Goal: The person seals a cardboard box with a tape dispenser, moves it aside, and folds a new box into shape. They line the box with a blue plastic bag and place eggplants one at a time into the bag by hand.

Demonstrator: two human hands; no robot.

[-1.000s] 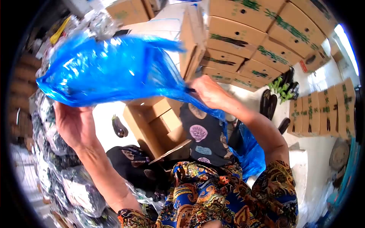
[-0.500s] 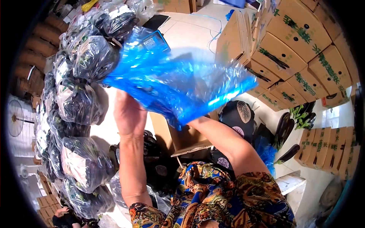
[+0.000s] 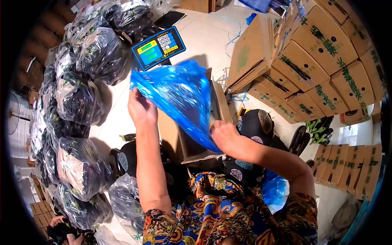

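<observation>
A thin, translucent blue plastic bag [image 3: 179, 92] hangs stretched between my two hands. My left hand [image 3: 141, 108] grips its left corner, fingers closed around the film. The lower right edge is pinched in my right hand [image 3: 223, 134]. Beneath the bag, between my knees, stands an open cardboard box [image 3: 173, 136], its inside partly covered by the film. Just beyond the bag is a scale's display panel [image 3: 158, 47] with a keypad and lit green windows.
Filled clear bags [image 3: 81, 98] with dark contents line the left side. Stacked cartons [image 3: 314, 53] and flattened cardboard [image 3: 249, 53] stand at the right, with dark eggplants [image 3: 300, 139] on the floor below. Another blue bag [image 3: 274, 190] lies by my right side.
The blue bag has come down and nearer, toward the box, and the scale panel now shows fully. My right hand has moved into view from behind the film.
</observation>
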